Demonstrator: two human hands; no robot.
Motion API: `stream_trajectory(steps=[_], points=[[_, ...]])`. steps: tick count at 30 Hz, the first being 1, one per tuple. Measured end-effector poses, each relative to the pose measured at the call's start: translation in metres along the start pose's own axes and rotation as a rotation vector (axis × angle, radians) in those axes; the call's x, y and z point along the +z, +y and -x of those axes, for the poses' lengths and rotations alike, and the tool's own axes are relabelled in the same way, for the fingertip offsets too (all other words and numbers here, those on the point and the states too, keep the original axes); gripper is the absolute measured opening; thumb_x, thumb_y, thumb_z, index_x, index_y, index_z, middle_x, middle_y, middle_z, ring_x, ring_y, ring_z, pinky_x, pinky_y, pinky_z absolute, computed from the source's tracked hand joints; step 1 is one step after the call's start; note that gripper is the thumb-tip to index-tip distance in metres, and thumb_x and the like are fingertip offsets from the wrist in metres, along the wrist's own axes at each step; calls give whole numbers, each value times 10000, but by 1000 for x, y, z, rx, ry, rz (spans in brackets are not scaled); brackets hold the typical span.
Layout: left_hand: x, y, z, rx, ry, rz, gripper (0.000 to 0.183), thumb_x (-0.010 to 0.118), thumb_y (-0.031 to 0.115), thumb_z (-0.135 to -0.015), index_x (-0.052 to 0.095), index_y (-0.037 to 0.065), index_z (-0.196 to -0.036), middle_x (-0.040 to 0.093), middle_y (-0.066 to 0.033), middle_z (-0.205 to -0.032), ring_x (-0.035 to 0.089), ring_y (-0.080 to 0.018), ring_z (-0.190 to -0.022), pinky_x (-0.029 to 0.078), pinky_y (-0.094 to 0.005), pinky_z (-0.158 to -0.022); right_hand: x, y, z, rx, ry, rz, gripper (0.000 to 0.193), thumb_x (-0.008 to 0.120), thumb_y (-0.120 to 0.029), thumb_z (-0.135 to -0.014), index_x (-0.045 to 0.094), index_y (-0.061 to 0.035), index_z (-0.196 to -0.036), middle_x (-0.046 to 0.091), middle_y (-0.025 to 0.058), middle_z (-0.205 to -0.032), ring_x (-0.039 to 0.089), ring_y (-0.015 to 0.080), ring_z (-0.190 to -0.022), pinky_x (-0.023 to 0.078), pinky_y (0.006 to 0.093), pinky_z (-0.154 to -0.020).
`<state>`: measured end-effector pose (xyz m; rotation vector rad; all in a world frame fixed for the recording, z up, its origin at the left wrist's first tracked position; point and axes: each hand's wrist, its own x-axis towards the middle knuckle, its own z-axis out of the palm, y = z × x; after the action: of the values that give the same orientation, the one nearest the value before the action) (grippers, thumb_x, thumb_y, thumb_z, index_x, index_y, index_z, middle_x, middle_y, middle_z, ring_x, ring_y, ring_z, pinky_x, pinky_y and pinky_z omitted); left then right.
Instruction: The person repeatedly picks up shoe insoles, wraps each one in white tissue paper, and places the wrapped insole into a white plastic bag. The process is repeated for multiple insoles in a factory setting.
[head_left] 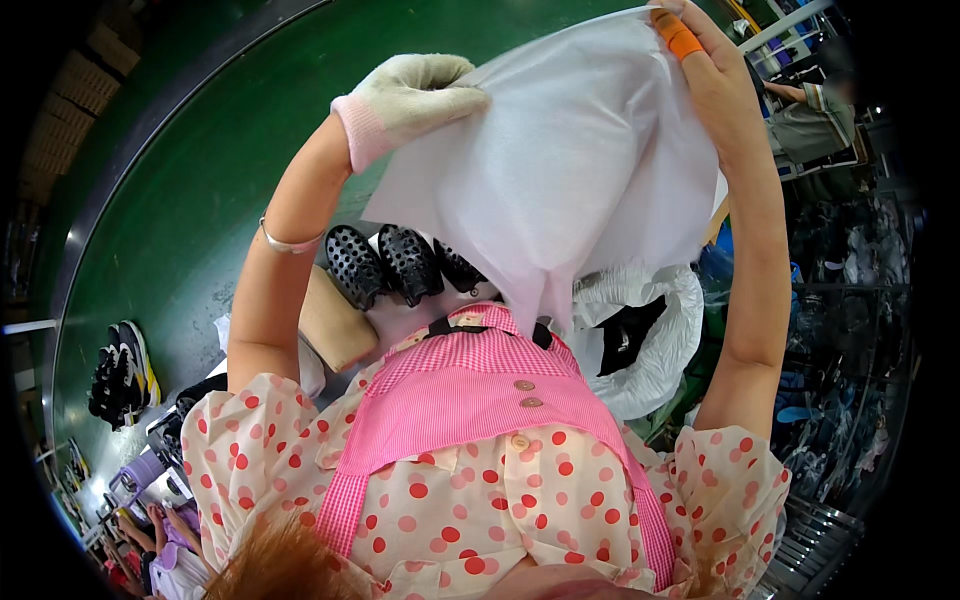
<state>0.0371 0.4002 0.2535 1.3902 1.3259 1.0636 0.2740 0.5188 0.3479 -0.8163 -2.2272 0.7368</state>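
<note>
A thin, translucent white sheet (570, 150) is spread out in the air between my two hands. My left hand (415, 95), in a white knit glove with a pink cuff, pinches its upper left edge. My right hand (705, 55) is bare, with orange tape round a finger or thumb, and grips the sheet's upper right corner. The lower part of the sheet hangs down in folds near my pink apron (470, 410). Below the left side of the sheet lie several black clogs with holes (408, 262), one partly hidden by the sheet.
Next to the clogs is a beige rounded block (335, 322). A white plastic bag (675, 345) with something black inside stands right of my waist. Black and yellow sneakers (125, 370) are at far left. A rack (850, 330) and a person (810, 120) are at right.
</note>
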Motion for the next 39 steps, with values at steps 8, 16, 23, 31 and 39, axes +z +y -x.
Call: stream_trajectory(steps=[8,16,23,31,39], points=[[14,-2,1,574,864,-834,263,665,84,-814,650,46,-1074,623,-134,-1097,609,-264,-972,490,-309,-845,11,18,1,170,-45,-54,136,480,-118,-963,589,-48,-921,530,-42,-802,464,49,-777,380,204,-674],[104,-12,9,515,611,-350,403,550,139,-900,513,-25,-1266,573,-195,-1185,561,-302,-1073,443,-334,-922,34,18,0,234,-102,-50,187,492,-193,-964,618,-59,-928,551,-50,-772,479,50,-709,394,223,-609],[98,-30,-12,97,329,534,408,483,327,-976,572,-19,-1174,614,-87,-1080,562,-147,-999,444,-272,-882,39,12,-1,321,-134,28,167,485,-159,-957,629,-76,-973,589,-37,-789,518,61,-722,428,234,-624],[72,-47,-8,-44,617,700,371,527,365,-967,612,32,-1107,637,-39,-998,591,-103,-862,493,-256,-770,28,-7,55,-166,38,-106,274,504,-4,-898,596,-51,-1152,624,28,-1119,585,147,-1060,436,261,-932],[88,-49,-7,34,676,821,330,553,298,-961,605,18,-1129,625,-38,-1060,584,-120,-944,484,-270,-805,131,25,92,-317,164,-31,386,562,-45,-873,521,22,-1251,499,183,-1303,496,360,-1191,403,402,-1003]])
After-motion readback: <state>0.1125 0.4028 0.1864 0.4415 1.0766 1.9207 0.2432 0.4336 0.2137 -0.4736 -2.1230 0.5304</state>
